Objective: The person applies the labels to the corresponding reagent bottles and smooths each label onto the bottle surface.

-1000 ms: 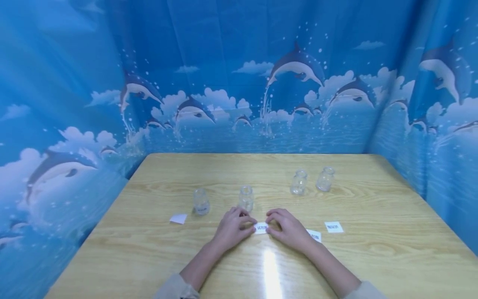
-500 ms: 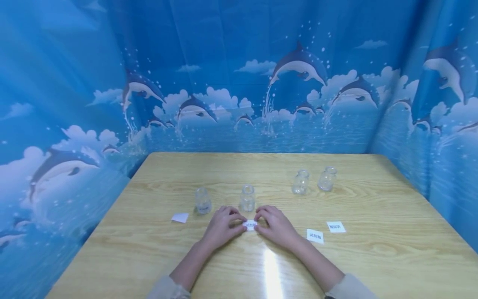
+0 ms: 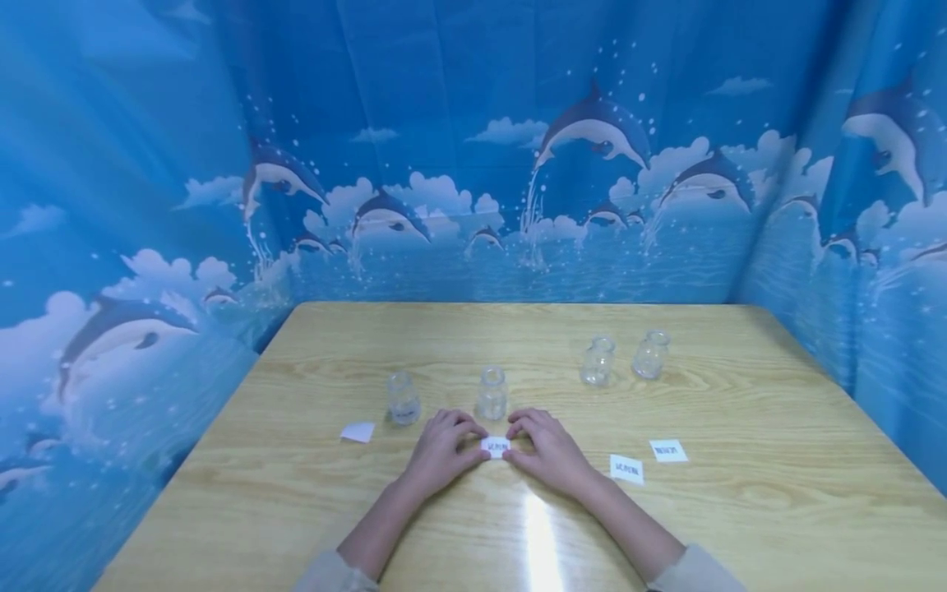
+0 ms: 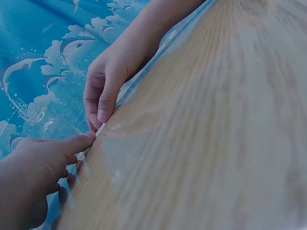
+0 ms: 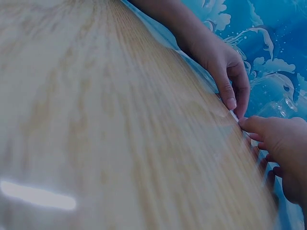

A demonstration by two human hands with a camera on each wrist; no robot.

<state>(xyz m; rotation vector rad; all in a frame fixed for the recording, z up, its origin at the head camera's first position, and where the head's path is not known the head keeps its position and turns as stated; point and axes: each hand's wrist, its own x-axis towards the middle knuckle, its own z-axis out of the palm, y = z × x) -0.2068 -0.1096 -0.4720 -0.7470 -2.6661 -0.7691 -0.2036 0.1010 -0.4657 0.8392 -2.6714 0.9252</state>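
White slips (image 3: 626, 469) number four before us: two at right, one at left, and the held slip (image 3: 496, 447) near the middle of the surface (image 3: 325, 493), just in front of one of four jars (image 3: 491, 399). Left hand (image 3: 441, 449) and right hand (image 3: 546, 449) each pinch an end in their grip, partly hiding it. Both sleeves (image 3: 336, 573) are cut off; we cannot tell whether it is raised.

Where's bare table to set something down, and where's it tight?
Bare: the table right of the rightmost card; back left, behind the leftmost jar; front, between the forearms. Crowded: center, left hand and right hand grip the center card in front of the second jar from left.
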